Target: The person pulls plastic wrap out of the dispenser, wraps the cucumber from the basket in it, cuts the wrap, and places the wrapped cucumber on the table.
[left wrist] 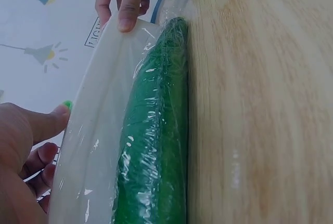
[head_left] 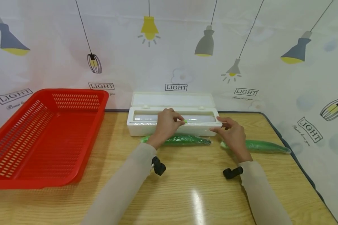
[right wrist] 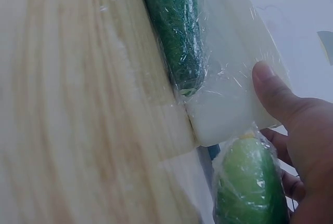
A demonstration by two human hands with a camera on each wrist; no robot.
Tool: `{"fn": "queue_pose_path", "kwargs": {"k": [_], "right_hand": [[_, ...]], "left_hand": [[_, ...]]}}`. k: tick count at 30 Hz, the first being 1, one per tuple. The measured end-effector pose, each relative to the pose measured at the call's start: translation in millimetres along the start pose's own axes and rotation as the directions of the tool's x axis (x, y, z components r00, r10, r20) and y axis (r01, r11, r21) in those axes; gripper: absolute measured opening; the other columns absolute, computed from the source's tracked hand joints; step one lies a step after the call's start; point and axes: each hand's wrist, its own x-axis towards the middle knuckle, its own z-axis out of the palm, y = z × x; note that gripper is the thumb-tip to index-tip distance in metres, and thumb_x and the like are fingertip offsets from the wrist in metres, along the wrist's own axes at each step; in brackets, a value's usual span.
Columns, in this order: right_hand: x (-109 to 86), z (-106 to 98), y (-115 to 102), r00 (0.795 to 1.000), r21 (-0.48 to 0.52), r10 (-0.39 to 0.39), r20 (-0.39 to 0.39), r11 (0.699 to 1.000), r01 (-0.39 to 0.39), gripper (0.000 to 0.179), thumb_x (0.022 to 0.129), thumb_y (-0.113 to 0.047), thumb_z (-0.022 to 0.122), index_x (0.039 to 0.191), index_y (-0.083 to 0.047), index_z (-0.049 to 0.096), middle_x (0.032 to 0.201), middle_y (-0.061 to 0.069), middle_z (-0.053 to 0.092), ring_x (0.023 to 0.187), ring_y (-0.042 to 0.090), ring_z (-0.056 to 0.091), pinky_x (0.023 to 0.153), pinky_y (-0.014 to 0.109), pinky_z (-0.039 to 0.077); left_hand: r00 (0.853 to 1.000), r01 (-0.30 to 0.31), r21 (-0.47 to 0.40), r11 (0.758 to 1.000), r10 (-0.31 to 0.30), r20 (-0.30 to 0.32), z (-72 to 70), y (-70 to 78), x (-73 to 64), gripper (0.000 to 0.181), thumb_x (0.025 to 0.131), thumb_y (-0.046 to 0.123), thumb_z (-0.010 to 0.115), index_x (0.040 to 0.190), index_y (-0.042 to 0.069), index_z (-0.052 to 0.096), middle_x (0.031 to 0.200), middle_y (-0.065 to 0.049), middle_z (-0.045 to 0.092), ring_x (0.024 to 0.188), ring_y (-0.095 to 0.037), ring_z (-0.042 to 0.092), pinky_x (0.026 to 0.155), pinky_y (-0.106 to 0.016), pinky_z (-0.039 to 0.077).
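A white cling film dispenser (head_left: 140,130) stands at the back of the table, its lid (head_left: 173,100) raised and a film roll (head_left: 198,118) inside. My left hand (head_left: 168,122) pinches a small green slide cutter (head_left: 185,121) on the dispenser's front edge. The right hand (head_left: 233,133) grips the dispenser's right end, thumb on the front face. Against that front lies a cucumber (left wrist: 156,130) in clear film; film also stretches over the dispenser's face. Beneath the right hand is a second film-wrapped cucumber (right wrist: 247,177), its tapered end pointing right in the head view.
A large red plastic basket (head_left: 87,150) stands on the left side of the wooden table (head_left: 186,200). Behind the dispenser rises a wall covering (head_left: 174,40) printed with lamps. The table's dark-trimmed edge runs along the back and right.
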Motion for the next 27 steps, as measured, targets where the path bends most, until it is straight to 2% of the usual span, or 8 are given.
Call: {"fn": "queue_pose_path", "kwargs": {"k": [16,27], "right_hand": [[-0.9,-1,0,1.0,0.003,-0.008,0.004,1.0,0.008,0.053,0.075,-0.043,0.079,0.122,-0.023,0.066,0.097,0.006,0.071,0.079,0.017,0.054,0.061,0.031,0.041],[-0.1,0,-1,1.0,-0.002,-0.016,0.002,1.0,0.016,0.052,0.075,-0.043,0.079,0.122,-0.024,0.066,0.096,0.005,0.072,0.078,0.016,0.054,0.06,0.03,0.041]], "left_hand": [[0.999,0.029,-0.015,0.999,-0.028,0.028,-8.1,-6.0,-3.5,0.012,0.084,0.025,0.075,0.086,0.014,0.078,0.07,0.003,0.053,0.073,-0.018,0.049,0.092,-0.046,0.036],[0.997,0.067,0.022,0.998,-0.067,0.027,-14.5,-5.6,-4.2,0.013,0.083,0.028,0.076,0.086,0.015,0.078,0.074,0.003,0.055,0.076,-0.018,0.05,0.081,-0.044,0.032]]}}
